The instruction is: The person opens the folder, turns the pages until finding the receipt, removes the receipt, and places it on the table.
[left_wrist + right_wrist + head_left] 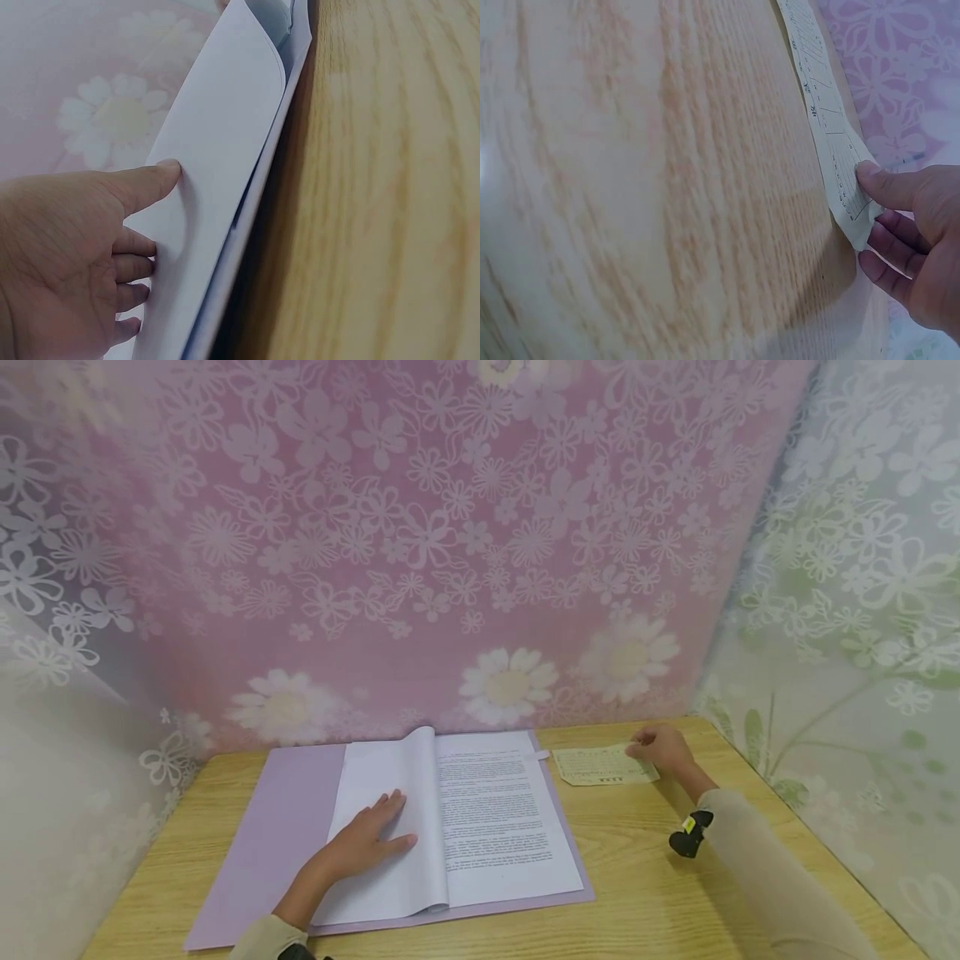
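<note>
A lilac folder [281, 810] lies spread on the table with a stack of white sheets in it. My left hand [356, 843] rests on the turned-over blank sheets [397, 881], fingers extended; these bulge along the fold. In the left wrist view, the thumb [154, 187] lies on the white paper. To the right of the fold, a page of printed text [491, 818] faces up. My right hand [667, 750] pinches the right end of a small pale yellow-green printed slip [596, 766], thumb on top and fingers beneath, as the right wrist view shows.
The wood-grain table [637, 868] stands against a pink floral wall covering [420, 610]. More floral covering [847, 652] borders its right side. A short pale strap [537, 756] sticks out at the folder's right edge. A black wrist device [690, 835] sits at the right sleeve.
</note>
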Available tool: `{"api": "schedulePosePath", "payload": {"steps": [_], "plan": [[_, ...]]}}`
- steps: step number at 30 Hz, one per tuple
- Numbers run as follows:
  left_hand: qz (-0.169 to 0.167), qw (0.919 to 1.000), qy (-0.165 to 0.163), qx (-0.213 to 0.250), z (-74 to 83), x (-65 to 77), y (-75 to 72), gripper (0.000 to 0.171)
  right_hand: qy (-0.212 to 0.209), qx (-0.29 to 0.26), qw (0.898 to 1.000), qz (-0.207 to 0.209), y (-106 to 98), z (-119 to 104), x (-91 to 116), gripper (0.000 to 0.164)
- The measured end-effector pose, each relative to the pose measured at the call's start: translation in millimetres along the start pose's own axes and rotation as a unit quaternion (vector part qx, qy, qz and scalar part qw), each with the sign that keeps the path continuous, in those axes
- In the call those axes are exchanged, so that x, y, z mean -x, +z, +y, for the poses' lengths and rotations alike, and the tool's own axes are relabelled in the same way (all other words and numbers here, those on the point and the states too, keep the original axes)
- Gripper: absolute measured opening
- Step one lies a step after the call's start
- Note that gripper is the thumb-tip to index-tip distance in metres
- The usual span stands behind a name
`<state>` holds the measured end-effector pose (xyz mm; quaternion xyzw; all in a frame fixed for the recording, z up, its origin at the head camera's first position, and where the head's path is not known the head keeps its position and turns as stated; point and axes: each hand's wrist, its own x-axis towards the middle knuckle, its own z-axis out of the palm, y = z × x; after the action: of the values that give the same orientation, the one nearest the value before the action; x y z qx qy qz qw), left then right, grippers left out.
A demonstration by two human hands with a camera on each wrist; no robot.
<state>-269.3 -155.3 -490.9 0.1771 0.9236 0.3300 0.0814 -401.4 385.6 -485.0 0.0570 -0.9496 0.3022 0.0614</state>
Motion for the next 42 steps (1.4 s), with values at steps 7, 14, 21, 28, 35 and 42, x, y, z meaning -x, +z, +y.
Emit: {"api": "schedulePosePath", "payload": {"steps": [7, 14, 21, 28, 35, 42], "plan": [[0.0, 1.0, 0.005, -0.005, 0.6, 0.4, -0.8, 0.083, 0.008, 0.01, 1.0, -0.004, 1, 3, -2, 0.026], [0.001, 1.0, 0.003, -0.004, 1.5, 0.9, -2.1, 0.082, 0.016, 0.023, 1.0, -0.014, 1, 2, -3, 0.03], [0.0, 1.0, 0.0, -0.006, 1.9, 0.8, -3.1, 0.082, 0.016, 0.017, 1.0, -0.015, 0, -5, -1, 0.032], [-0.001, 1.0, -0.001, -0.001, 3.1, 1.7, -2.7, 0.082, 0.018, 0.011, 1.0, -0.019, -2, -9, 0, 0.034], [0.0, 1.0, -0.001, 0.003, 0.1, 0.4, 0.1, 0.082, 0.009, 0.007, 1.0, -0.024, -2, -9, 0, 0.037], [0.005, 1.0, 0.0, -0.004, -1.4, -0.2, 1.1, 0.081, -0.004, 0.004, 0.999, -0.035, -4, -14, 0, 0.041]]}}
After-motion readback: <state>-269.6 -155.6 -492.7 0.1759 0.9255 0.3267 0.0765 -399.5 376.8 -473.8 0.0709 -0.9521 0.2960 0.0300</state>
